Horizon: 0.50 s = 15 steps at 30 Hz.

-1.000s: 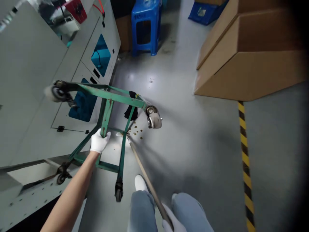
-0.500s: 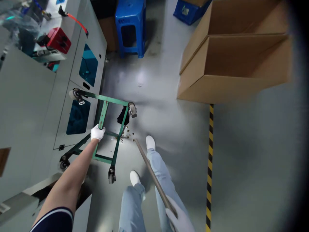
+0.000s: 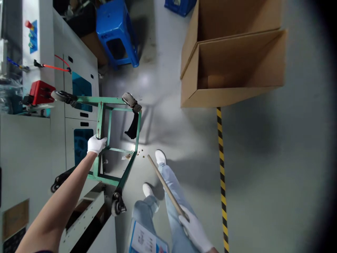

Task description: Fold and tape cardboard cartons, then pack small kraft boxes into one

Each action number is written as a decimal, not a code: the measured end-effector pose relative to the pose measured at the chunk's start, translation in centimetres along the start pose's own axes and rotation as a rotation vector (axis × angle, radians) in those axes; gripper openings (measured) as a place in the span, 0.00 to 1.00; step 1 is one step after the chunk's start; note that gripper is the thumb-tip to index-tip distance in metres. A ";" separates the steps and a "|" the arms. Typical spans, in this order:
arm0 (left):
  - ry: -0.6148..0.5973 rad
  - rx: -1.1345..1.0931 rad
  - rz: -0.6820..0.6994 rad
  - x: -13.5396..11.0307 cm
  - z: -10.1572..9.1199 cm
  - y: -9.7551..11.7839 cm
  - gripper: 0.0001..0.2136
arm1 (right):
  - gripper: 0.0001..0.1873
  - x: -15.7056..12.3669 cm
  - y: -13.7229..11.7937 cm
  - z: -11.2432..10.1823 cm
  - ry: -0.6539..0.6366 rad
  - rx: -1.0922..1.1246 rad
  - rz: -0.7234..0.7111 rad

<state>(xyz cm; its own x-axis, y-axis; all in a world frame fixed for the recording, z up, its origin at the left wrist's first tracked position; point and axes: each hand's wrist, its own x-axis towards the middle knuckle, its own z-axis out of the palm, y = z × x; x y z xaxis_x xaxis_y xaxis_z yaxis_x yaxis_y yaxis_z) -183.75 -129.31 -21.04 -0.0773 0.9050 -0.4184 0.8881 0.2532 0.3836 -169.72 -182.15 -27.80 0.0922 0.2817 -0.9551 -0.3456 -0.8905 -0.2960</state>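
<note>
My left hand (image 3: 96, 144), in a white glove, is closed around an upright of a green metal cart frame (image 3: 99, 121), which has rust marks and casters (image 3: 117, 205) at its corners. A black cloth (image 3: 133, 126) hangs from the frame's far side. My right hand (image 3: 195, 230), also gloved, grips a long wooden pole (image 3: 167, 186). The pole's tip ends just above the floor, near small scattered debris (image 3: 129, 156) under the frame's corner. My jeans and white shoes (image 3: 160, 157) show below.
A grey machine cabinet (image 3: 79, 80) with a red device (image 3: 40, 93) stands on the left. A blue plastic stool (image 3: 116, 33) is at the back. Open cardboard boxes (image 3: 231, 59) stand on the right. Yellow-black floor tape (image 3: 221, 175) runs beside them. A printed sheet (image 3: 146, 239) shows at the bottom.
The view has swung, turning the whole scene and bringing a printed sheet in at the bottom. My feet have stepped apart. Both hands keep their hold on the frame and pole.
</note>
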 end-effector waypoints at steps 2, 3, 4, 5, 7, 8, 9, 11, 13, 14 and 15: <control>-0.016 -0.037 0.018 0.4 -0.1 2.3 0.11 | 0.42 -0.2 -0.8 -0.3 -0.022 0.074 0.041; -0.028 -0.058 0.026 0.7 0.1 3.2 0.11 | 0.43 -0.3 -1.2 -0.5 -0.019 0.100 0.061; -0.043 -0.083 0.033 1.2 0.3 4.0 0.11 | 0.44 -0.4 -1.6 -0.6 -0.008 0.121 0.080; -0.061 -0.107 0.041 1.8 0.6 4.6 0.11 | 0.45 -0.5 -2.0 -0.6 0.002 0.142 0.096; -0.101 -0.158 0.054 3.0 1.6 5.8 0.11 | 0.47 -0.7 -2.6 -0.5 0.009 0.192 0.121; -0.120 -0.184 0.057 3.6 2.3 6.3 0.11 | 0.47 -0.7 -2.8 -0.3 0.010 0.214 0.130; -0.138 -0.202 0.060 4.2 3.0 6.9 0.11 | 0.47 -0.7 -2.8 -0.2 0.010 0.233 0.135; -0.163 -0.216 0.079 5.3 4.7 8.0 0.11 | 0.47 -0.5 -2.7 0.2 0.013 0.257 0.142; -0.174 -0.212 0.102 6.5 6.6 9.0 0.11 | 0.47 -0.1 -2.3 0.4 0.026 0.272 0.148; -0.175 -0.203 0.108 7.1 7.6 9.5 0.11 | 0.46 0.1 -2.1 0.5 0.034 0.283 0.152; -0.174 -0.194 0.109 7.8 8.6 9.9 0.10 | 0.46 0.4 -1.8 0.5 0.040 0.299 0.156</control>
<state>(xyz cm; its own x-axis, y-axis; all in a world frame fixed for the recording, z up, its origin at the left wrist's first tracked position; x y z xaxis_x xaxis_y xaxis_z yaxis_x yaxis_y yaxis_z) -171.64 -122.66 -27.58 0.1076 0.8624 -0.4947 0.7824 0.2335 0.5773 -169.50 -180.27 -27.62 0.0511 0.1308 -0.9901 -0.6163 -0.7760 -0.1343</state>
